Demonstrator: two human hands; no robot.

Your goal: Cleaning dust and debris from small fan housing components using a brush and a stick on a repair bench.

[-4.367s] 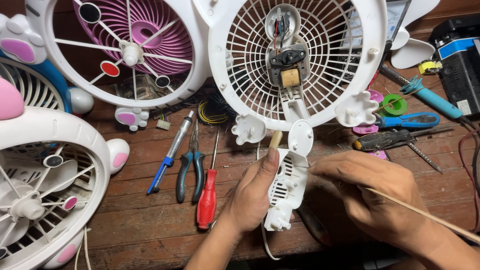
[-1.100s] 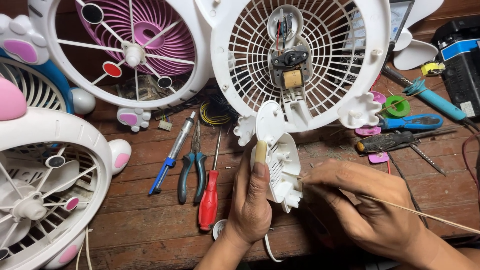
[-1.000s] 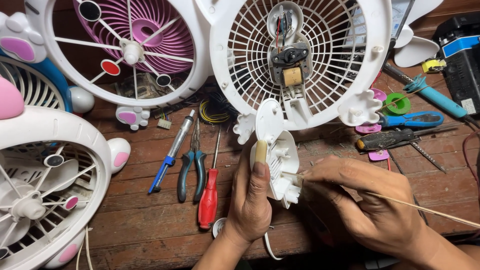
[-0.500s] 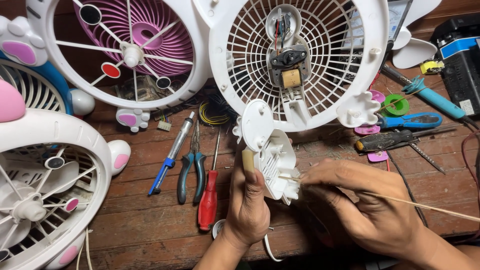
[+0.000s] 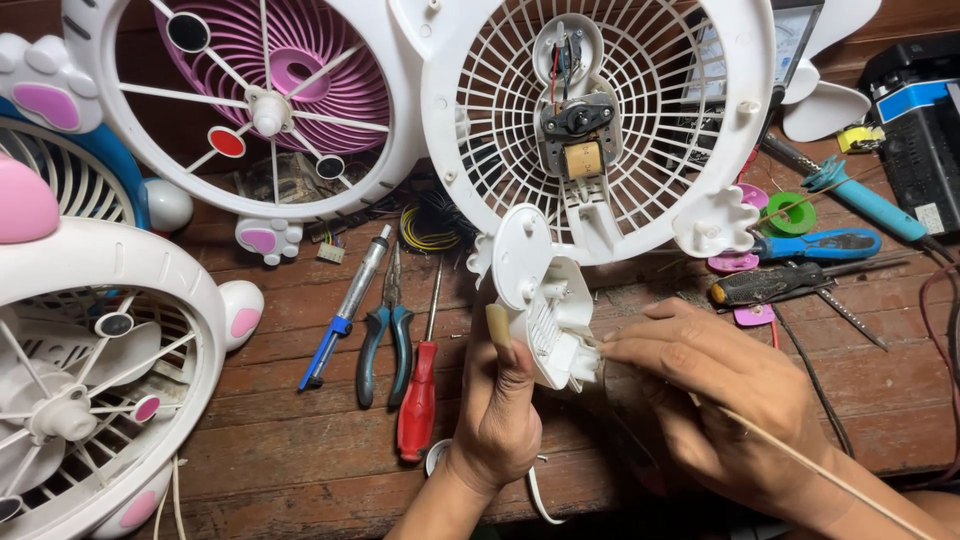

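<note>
My left hand [image 5: 500,410] grips a white plastic fan base housing [image 5: 548,310], tilted up on its side below the white fan grille [image 5: 600,130]. The grille lies face down with a bare motor [image 5: 575,125] and wires in its middle. My right hand [image 5: 720,385] pinches at the housing's lower right edge, and a thin wooden stick [image 5: 820,470] runs from under this hand toward the lower right corner. A round white flap [image 5: 520,255] sticks up from the housing's top.
A red screwdriver [image 5: 420,395], green-handled pliers [image 5: 380,330] and a blue desoldering pump [image 5: 345,305] lie left of my hands. More fans [image 5: 270,90], [image 5: 80,370] fill the left. Blue-handled tools [image 5: 830,245], a soldering iron [image 5: 860,195] and a black box [image 5: 920,120] sit at right.
The housing went from lying flat to being lifted and turned on its side, drifting slightly left. My right hand moved from resting on it to pinching its lower right edge.
</note>
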